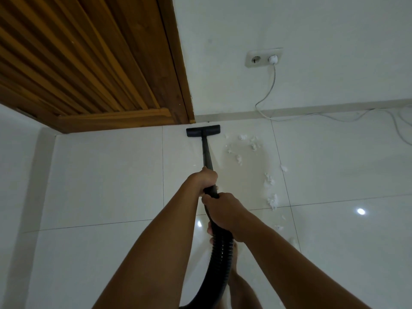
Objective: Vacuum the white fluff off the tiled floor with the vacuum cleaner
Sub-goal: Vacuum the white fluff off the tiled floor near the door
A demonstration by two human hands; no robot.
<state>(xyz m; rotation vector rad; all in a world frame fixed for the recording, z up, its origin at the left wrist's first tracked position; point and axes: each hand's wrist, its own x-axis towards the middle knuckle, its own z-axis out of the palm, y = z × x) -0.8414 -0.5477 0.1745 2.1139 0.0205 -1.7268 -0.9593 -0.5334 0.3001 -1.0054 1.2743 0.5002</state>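
hose (219, 253): black ribbed thing hanging down between the arms. Bendy, so it'll just trail along, nothing to fight there.
right grip (225, 214): lower one, fingers curled round the hose end where it meets the wand.
left grip (206, 180): wrapped round the wand (206, 152) just above, nearly touching the right one.
wand: stiff black tube, so steering from the top end should carry straight down. Looks light tbh, and two hands up there seems the right hold.
fluff (272, 200): white tufts in a loose trail on the floor (111, 175), all to the right of the wand, from near the right arm up to just beside the nozzle. Feather-light I'd guess, so a fast shove could scatter it.
floor: glossy tile, so the nozzle should glide easily.
nozzle (203, 131): flat on the tile at the door's (89, 63) bottom corner, left of the fluff, not on any of it.
cord (267, 94): white, drops from the socket (264, 58) and runs along the wall's foot. Possible snag if the sweep goes far right.
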